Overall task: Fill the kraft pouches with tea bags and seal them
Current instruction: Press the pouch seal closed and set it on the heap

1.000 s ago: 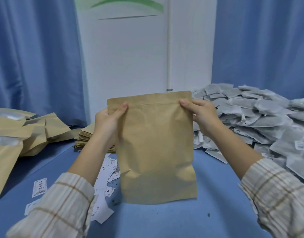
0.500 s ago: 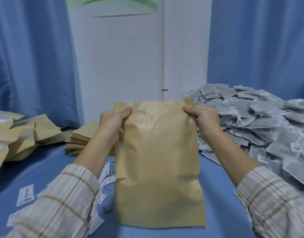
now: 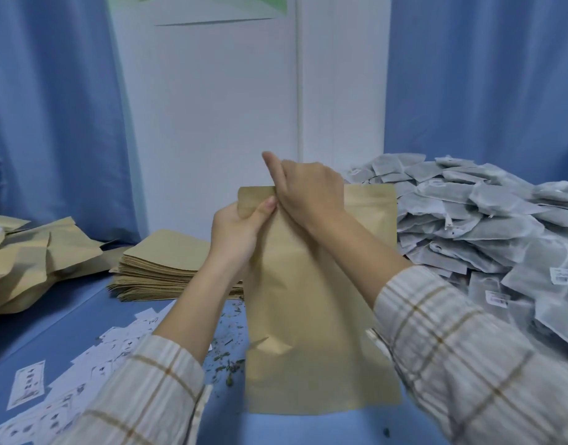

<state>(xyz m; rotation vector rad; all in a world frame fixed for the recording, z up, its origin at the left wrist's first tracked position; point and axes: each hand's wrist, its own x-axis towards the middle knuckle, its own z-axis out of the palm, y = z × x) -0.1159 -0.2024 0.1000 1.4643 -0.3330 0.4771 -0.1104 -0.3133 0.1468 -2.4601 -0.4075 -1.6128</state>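
Both hands meet at the top left corner of the pouch. The left hand has a narrow grip there, thumb in front of the top strip and fingers behind it. The right hand presses on the same strip just beside that thumb, fingers folded over the top edge, so its grip looks closed on the pouch too. Placed like that, they look to be pinching the zip line from the left end, so I judge the step in hand to be sealing, with the strip toward 3 o'clock not yet pressed.

The pouch stands upright at the middle of the blue desk, base down, its lower part bulging a little; whether tea bags are inside cannot be seen.

Outward from it: at 9 o'clock lies a flat stack of pouches, seemingly unfilled. Farther toward 9 a loose heap of fuller-looking pouches suggests some are done. At 3 o'clock a large pile of tea bags remains, so much filling and sealing is left. At 7 o'clock paper labels lie scattered, with loose tea crumbs near the pouch's base.
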